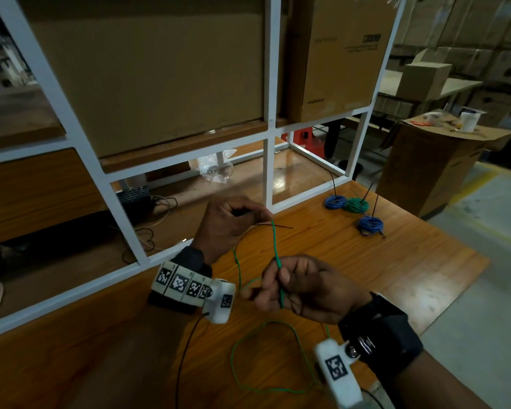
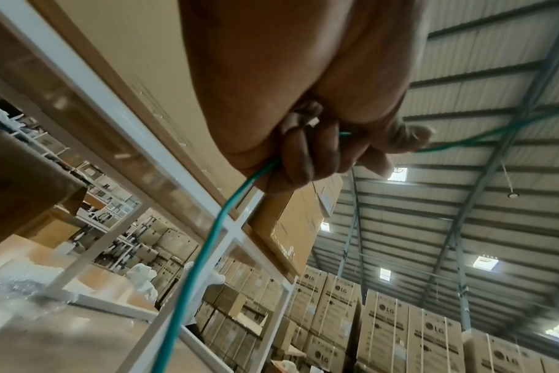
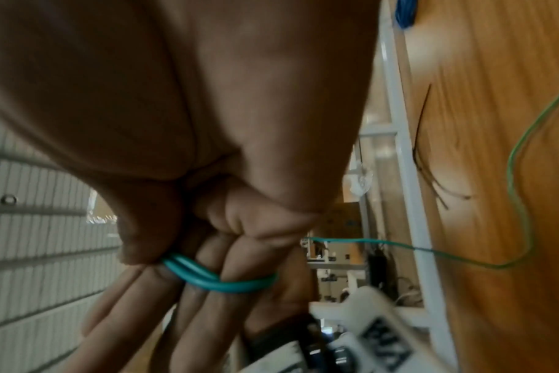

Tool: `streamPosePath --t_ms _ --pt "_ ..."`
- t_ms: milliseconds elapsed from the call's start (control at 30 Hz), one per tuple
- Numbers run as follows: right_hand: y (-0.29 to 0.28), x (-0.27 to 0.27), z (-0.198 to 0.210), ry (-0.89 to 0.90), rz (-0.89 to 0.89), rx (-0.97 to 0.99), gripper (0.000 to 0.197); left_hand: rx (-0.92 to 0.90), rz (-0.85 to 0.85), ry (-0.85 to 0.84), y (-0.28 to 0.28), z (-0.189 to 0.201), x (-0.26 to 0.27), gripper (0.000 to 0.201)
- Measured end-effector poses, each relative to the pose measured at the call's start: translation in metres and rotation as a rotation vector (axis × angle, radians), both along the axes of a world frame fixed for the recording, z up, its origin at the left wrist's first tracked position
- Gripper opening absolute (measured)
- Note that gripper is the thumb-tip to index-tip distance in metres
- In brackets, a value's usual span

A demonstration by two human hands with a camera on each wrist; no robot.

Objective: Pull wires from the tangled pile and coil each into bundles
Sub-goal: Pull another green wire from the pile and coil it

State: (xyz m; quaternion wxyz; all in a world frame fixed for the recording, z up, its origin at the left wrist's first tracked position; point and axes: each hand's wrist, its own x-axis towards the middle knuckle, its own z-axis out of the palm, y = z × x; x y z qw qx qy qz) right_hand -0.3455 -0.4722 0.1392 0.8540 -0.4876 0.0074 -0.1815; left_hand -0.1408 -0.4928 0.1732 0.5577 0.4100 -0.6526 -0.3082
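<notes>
Green wire (image 1: 275, 246) stretched between two hands above the wooden table (image 1: 396, 261).

Left hand (image 1: 227, 222) is closed on the wire's upper end with curled fingers; right hand (image 1: 301, 287) pinches a doubled stretch of it between thumb and fingers (image 3: 208, 297), lower and nearer the person. Slack wire trails down and loops loosely on the tabletop below the right wrist. Near the table's far right edge lie three tied bundles, close together: two blue (image 1: 335, 201) (image 1: 370, 223), one green (image 1: 356, 205). Cardboard boxes (image 1: 148, 72) fill the white shelf frame (image 1: 267, 113) behind.

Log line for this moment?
left hand: grips green wire | right hand: pinches doubled wire | slack on table | three bundles done
</notes>
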Motion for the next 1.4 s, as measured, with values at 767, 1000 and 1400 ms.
streamPosePath --t_ms 767,1000,1400 --pt "-0.056 -0.007 -0.016 0.654 -1.033 -1.123 0.024 0.225 0.128 -0.326 0.043 -0.043 -0.015 0.01" --pt "-0.035 -0.014 -0.014 0.554 -0.431 -0.644 0.037 0.058 0.17 -0.447 0.033 -0.019 0.016 0.003" --pt "-0.009 0.0 0.006 0.082 -0.097 -0.198 0.028 0.037 -0.208 -0.183 -0.001 0.009 0.007 0.014"
